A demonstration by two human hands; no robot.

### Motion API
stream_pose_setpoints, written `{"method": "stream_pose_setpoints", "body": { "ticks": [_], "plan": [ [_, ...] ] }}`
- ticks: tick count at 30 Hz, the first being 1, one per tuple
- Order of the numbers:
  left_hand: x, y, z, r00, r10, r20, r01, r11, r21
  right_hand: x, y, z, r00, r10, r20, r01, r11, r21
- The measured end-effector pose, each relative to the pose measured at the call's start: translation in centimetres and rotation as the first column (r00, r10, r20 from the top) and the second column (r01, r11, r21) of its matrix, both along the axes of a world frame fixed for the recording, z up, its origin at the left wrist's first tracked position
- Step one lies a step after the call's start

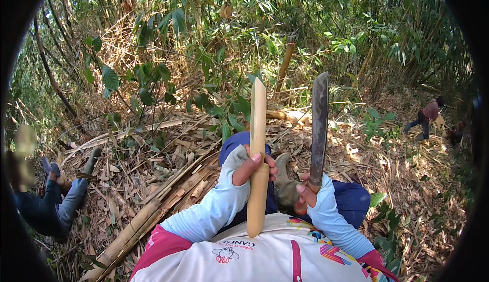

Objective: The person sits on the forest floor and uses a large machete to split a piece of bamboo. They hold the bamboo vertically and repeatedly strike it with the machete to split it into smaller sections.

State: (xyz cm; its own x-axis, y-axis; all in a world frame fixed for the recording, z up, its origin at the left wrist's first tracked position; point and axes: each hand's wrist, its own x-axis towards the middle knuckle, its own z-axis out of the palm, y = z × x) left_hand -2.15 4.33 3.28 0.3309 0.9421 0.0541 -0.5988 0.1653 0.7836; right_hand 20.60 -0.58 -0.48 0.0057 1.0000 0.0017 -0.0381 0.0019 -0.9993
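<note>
At nine o'clock a seated person (48,203) in dark trousers rests on the leaf litter. A long bamboo pole (147,218) lies across the dry leaves from seven o'clock toward the centre. The wearer's left hand (253,167) is clamped around a split bamboo stake (258,154), held upright with its pointed tip at twelve o'clock, apparently to keep it steady and clear of the body. Just beside it, the right hand (307,188) is closed on the handle of a machete (319,124), blade standing vertical and parallel to the stake. At three o'clock, well apart, another person (427,116) bends among the undergrowth.
</note>
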Motion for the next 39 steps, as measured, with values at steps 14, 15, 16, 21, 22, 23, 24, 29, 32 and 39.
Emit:
{"method": "stream_pose_setpoints", "body": {
  "ticks": [14,15,16,21,22,23,24,29,32,39],
  "plan": [
    [8.0,0.2,2.2,0.933,0.354,-0.06,-0.332,0.916,0.225,2.0,-1.5,0.1,0.96,0.234,-0.151,-0.238,0.971,-0.012],
    [8.1,0.2,2.4,0.927,0.364,-0.085,-0.335,0.911,0.241,2.2,-1.8,0.0,0.959,0.235,-0.156,-0.238,0.971,0.004],
    [8.2,-0.2,3.3,0.91,0.402,-0.101,-0.371,0.898,0.236,2.4,-2.0,-0.1,0.958,0.237,-0.161,-0.236,0.971,0.02],
    [6.6,0.6,6.0,0.875,0.468,-0.126,-0.417,0.859,0.298,2.7,-3.0,-0.3,0.947,0.278,-0.161,-0.271,0.96,0.064],
    [6.1,0.9,6.7,0.881,0.455,-0.13,-0.406,0.868,0.285,2.9,-3.4,0.1,0.948,0.279,-0.151,-0.276,0.96,0.045],
    [5.6,1.5,7.5,0.89,0.437,-0.133,-0.388,0.877,0.284,2.9,-3.3,0.5,0.95,0.277,-0.142,-0.274,0.961,0.04],
    [5.4,2.2,8.2,0.889,0.448,-0.093,-0.391,0.85,0.354,3.2,-3.3,0.1,0.957,0.272,-0.102,-0.264,0.961,0.082],
    [6.0,3.5,9.2,0.923,0.383,0.032,-0.377,0.885,0.273,3.4,-4.2,3.1,0.991,0.099,-0.093,-0.09,0.992,0.09],
    [6.0,4.4,8.2,0.947,0.314,0.06,-0.319,0.923,0.216,4.6,-3.6,3.2,0.989,-0.014,0.146,-0.025,0.966,0.257],
    [6.7,7.6,5.5,0.981,0.181,0.073,-0.192,0.965,0.181,6.1,-2.8,3.0,0.966,-0.173,0.193,0.135,0.971,0.195]
  ]
}}
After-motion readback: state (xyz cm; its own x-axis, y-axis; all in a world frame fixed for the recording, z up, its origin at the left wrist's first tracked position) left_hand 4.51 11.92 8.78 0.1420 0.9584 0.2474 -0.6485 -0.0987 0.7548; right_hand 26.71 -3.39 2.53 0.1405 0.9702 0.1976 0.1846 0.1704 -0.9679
